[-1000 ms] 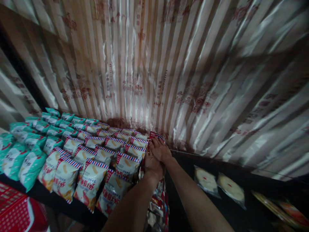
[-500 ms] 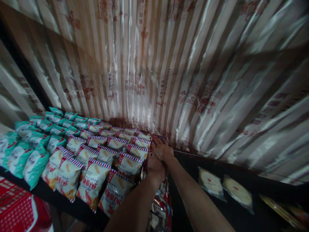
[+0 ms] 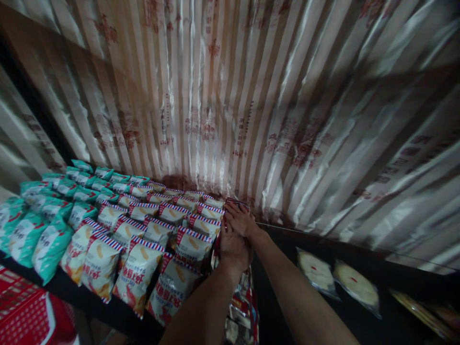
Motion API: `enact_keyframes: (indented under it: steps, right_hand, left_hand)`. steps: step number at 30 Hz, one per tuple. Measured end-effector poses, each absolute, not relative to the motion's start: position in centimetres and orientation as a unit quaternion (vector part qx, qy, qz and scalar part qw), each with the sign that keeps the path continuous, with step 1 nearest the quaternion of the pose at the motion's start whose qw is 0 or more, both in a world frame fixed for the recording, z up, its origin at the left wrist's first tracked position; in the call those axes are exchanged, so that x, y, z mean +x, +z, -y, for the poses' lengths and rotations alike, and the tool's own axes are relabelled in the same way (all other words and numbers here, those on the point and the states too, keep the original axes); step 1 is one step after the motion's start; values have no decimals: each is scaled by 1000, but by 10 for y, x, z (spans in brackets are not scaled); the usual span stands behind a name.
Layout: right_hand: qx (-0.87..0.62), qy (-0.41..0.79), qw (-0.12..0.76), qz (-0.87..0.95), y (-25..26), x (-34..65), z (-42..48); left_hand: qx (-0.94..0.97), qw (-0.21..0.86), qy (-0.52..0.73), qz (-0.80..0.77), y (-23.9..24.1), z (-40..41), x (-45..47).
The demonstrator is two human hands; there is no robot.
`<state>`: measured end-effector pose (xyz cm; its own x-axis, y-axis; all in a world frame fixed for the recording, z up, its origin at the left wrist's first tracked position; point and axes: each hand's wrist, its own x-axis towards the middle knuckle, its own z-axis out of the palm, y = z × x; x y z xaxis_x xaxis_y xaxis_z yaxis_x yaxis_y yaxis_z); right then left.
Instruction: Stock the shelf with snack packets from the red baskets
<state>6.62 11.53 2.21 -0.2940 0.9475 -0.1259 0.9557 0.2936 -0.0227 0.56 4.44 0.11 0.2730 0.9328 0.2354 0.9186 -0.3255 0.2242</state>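
Note:
Both hands rest at the back of a row of dark red, shiny snack packs [image 3: 240,311] on the black shelf. My right hand [image 3: 241,219] lies open, its fingers stretched over the top of the rearmost red pack [image 3: 235,201]. Just in front of it and partly under it is my left hand [image 3: 234,248], its visible fingers pointing forward against the packs. Its other fingers are hidden. Close to the left, white snack bags [image 3: 194,245] with striped tops stand in rows. My forearms cover part of the red row.
Teal snack bags [image 3: 53,247] fill the shelf's left end. Clear-wrapped round pale flat foods [image 3: 355,282] lie on the black shelf [image 3: 276,268] to the right. A red basket [image 3: 28,306] is at lower left. A pleated, printed sheet [image 3: 223,96] hangs behind.
Both hands stay on the red packs, the right hand's fingers slightly more spread. The view has shifted very slightly; the bags stand as before.

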Motion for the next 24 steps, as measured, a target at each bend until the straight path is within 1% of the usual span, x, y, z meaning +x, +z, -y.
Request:
enact_keyframes:
  steps: [5,8,10,13,16,19,22,24]
  right_hand:
    - [633,-103,4,-767,21,66,-116]
    - [633,-94,-7,-768,20,65,-116]
    - [627,-77,-36,-774,20,65,-114]
    - [614,-37,-123,-779,20,66,-107]
    - [625,-8,-260,-736,23,67,-90]
    - [621,-15,-384,-684,32,67,-52]
    - [585,-35,-427,-688,40,65,14]
    - [576,-48,-418,-701,37,62,64]
  left_hand:
    - [798,21,161,-580,2,-43,5]
    - [794,38,156,-586,4,-43,4]
    - [795,34,156,-586,5,-42,3]
    - [795,17,166,-584,4,-42,3]
    - [787,12,162,-595,1,-42,3]
    - [792,9,145,-593,-3,-43,2]
    - [789,16,139,-598,-4,-45,2]
    - [784,28,145,-603,-3,-45,1]
